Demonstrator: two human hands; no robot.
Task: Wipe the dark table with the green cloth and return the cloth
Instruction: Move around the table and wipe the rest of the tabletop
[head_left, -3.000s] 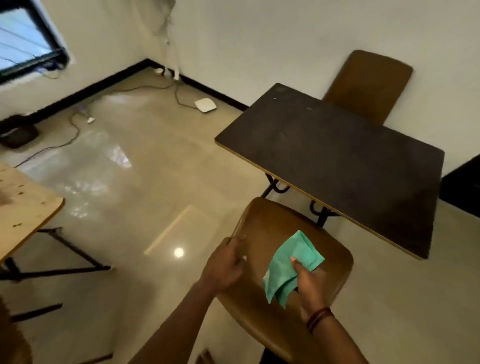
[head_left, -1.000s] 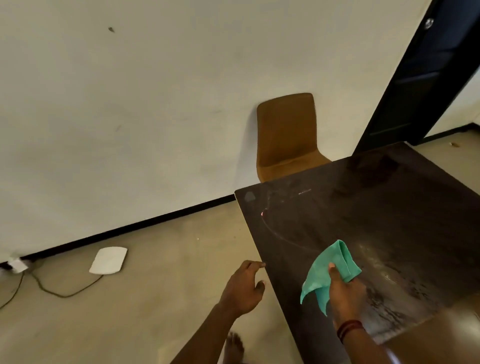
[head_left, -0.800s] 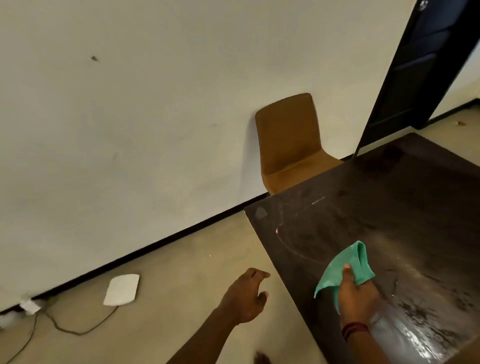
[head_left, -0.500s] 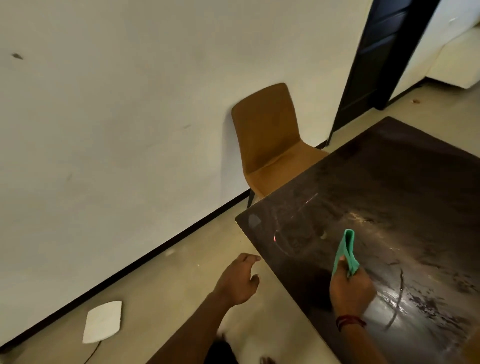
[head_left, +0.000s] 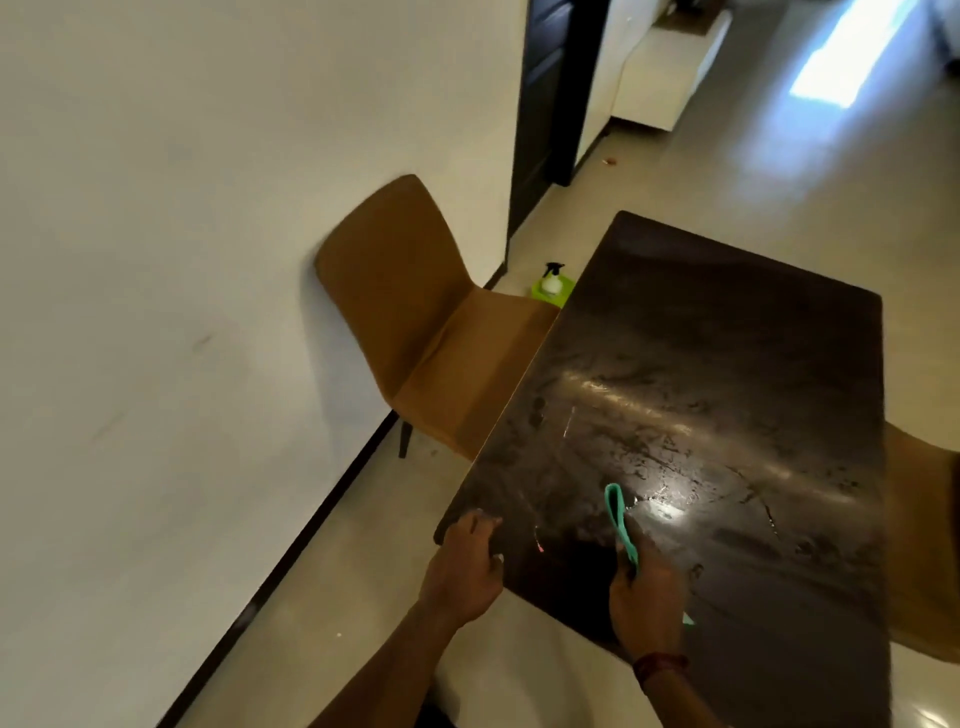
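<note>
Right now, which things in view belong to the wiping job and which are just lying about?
Job: green cloth, dark table, right hand holding the cloth, left hand at the table corner.
Lying about: brown chair, spray bottle.

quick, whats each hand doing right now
Left hand: open, fingers resting at the near corner of the dark table, holding nothing.
Right hand: closed around the green cloth, over the table.

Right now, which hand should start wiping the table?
Right. The right hand grips the cloth above the table, ready to press down and sweep. The left hand holds no cloth and only touches the table's corner.
</note>
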